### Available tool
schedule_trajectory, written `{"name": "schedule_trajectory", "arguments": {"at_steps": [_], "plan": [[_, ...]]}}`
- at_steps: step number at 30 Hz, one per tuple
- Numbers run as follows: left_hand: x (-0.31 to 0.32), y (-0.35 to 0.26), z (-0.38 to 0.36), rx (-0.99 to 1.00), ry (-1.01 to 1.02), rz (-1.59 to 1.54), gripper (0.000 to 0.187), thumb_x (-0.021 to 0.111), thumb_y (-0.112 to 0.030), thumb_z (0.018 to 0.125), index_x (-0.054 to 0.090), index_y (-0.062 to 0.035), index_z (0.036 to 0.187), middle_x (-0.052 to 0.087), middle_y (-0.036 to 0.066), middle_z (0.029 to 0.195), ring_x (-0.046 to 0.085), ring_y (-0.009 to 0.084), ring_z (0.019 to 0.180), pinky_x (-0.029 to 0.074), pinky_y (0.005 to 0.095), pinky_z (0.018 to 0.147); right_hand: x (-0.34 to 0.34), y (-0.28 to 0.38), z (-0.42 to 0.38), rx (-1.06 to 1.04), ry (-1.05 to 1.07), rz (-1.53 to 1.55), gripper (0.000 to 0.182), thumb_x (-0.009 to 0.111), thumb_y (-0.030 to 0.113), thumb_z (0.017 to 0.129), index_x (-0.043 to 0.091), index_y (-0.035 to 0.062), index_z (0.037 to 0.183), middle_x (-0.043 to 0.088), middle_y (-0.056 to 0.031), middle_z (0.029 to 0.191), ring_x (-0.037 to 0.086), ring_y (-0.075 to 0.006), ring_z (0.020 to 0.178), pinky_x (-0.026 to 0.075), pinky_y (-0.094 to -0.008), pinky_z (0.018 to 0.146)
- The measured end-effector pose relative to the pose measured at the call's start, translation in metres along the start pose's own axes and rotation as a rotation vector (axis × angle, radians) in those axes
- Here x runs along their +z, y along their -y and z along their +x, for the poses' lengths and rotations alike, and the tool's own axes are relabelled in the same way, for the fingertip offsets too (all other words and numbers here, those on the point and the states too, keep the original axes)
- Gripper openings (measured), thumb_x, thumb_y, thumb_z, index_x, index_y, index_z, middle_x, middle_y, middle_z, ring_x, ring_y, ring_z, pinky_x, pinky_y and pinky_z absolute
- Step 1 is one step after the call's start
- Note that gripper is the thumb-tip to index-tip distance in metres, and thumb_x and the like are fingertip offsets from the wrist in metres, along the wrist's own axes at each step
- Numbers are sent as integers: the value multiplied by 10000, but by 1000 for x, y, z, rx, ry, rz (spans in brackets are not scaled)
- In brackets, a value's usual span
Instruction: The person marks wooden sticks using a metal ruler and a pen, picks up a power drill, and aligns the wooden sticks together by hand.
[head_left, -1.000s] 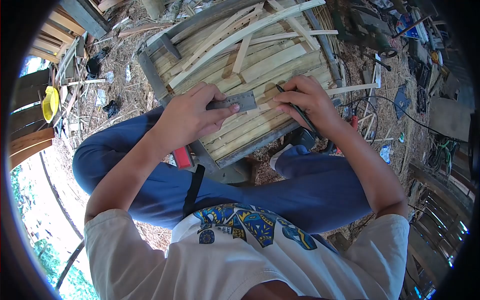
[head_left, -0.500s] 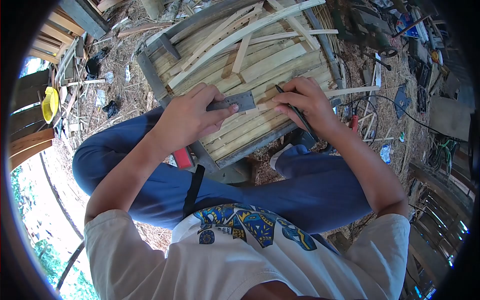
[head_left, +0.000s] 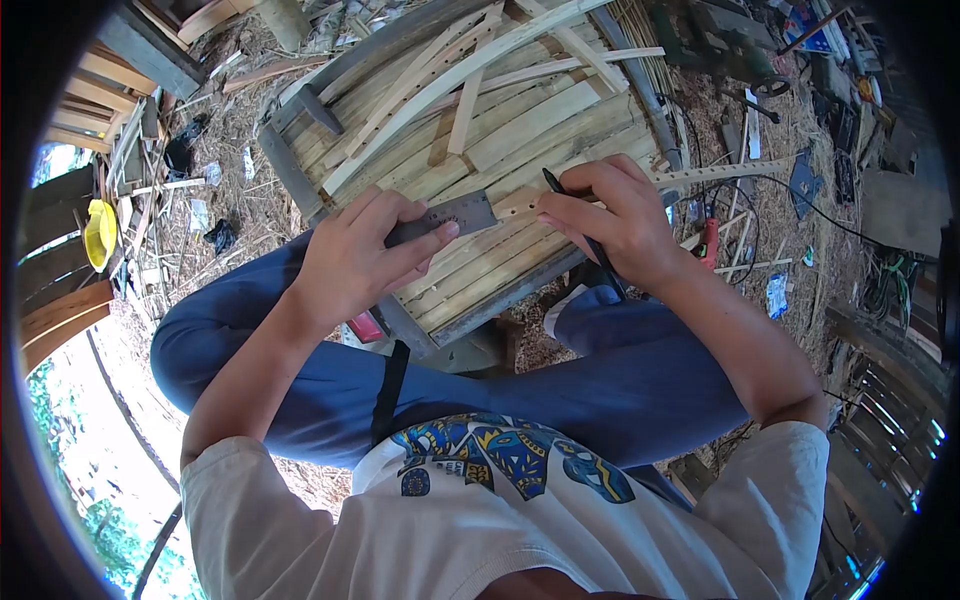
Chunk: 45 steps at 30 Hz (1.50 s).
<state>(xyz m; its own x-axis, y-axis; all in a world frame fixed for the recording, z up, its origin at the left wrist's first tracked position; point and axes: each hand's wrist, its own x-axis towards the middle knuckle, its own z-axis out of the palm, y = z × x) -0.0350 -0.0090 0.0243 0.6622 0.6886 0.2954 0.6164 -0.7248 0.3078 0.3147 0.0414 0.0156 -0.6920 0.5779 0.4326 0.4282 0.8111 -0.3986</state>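
Observation:
My left hand (head_left: 365, 245) pinches a grey metal plate (head_left: 470, 211) with small markings, its thumb on the plate's face. A thin wooden strip with a row of small holes (head_left: 715, 172) runs from the plate's right end, under my right hand and out to the right. My right hand (head_left: 622, 215) holds a dark pen-like tool (head_left: 603, 262), with its upper end showing above the fingers. The fingers of this hand also rest against the strip. Both hands are over a low slatted wooden table (head_left: 490, 308).
Long curved wooden strips (head_left: 470, 62) lie across the back of the table. At the right on the ground is a red-handled tool (head_left: 711, 240) by a black cable. A yellow object (head_left: 100, 235) hangs at the far left. Wood shavings cover the ground.
The holed face of the strip now shows, where a plain narrow side showed before. My left hand and the plate have shifted slightly left and down. The whole view has shifted a little.

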Motion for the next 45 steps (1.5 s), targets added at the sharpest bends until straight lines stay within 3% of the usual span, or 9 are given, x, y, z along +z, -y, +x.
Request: {"name": "schedule_trajectory", "arguments": {"at_steps": [2, 8, 14, 26, 41, 45], "plan": [[2, -1, -1, 0, -35, 6, 610, 924, -137, 708, 862, -269, 1300, 680, 73, 1053, 700, 259, 917, 607, 364, 725, -1, -1, 0, -23, -12, -15, 307, 807, 150, 858, 823, 128, 1164, 711, -64, 1080, 685, -266, 894, 532, -394, 805], [6, 0, -4, -14, -56, 4, 634, 934, -124, 691, 862, -270, 1304, 681, 72, 1057, 702, 262, 909, 610, 363, 731, -1, -1, 0, 10, -5, 29, 333, 825, 144, 841, 825, 133, 1174, 715, -66, 1066, 682, -277, 887, 549, -401, 785], [5, 1, -1, -27, -26, -18, 633, 933, -132, 720, 848, -276, 1330, 680, 72, 1067, 701, 266, 919, 609, 373, 727, 1, 1, 2, 26, -19, 67, 288, 889, 146, 857, 821, 126, 1136, 706, -59, 1045, 672, -269, 862, 533, -407, 769], [3, -2, 4, -12, 20, -6, 573, 925, -183, 772, 842, -277, 1331, 690, 74, 1086, 692, 265, 912, 595, 375, 687, 7, -2, 0, 48, -8, 72, 253, 893, 153, 881, 827, 123, 1123, 689, -63, 1031, 651, -276, 856, 516, -405, 758], [0, 2, 9, -127, -107, -181, 516, 918, -76, 773, 880, -224, 1265, 691, 72, 1075, 720, 256, 924, 620, 372, 750, 14, -4, -4, 149, 2, 173, 277, 901, 115, 866, 836, 121, 1136, 694, -70, 1043, 672, -302, 900, 550, -438, 787], [5, -2, 18, -71, -88, -112, 484, 917, -80, 774, 884, -211, 1240, 704, 69, 1079, 722, 249, 912, 618, 367, 729, 18, -5, -3, 108, 26, 181, 288, 942, 60, 844, 854, 89, 1117, 703, -84, 1040, 697, -275, 907, 555, -391, 770]]}}
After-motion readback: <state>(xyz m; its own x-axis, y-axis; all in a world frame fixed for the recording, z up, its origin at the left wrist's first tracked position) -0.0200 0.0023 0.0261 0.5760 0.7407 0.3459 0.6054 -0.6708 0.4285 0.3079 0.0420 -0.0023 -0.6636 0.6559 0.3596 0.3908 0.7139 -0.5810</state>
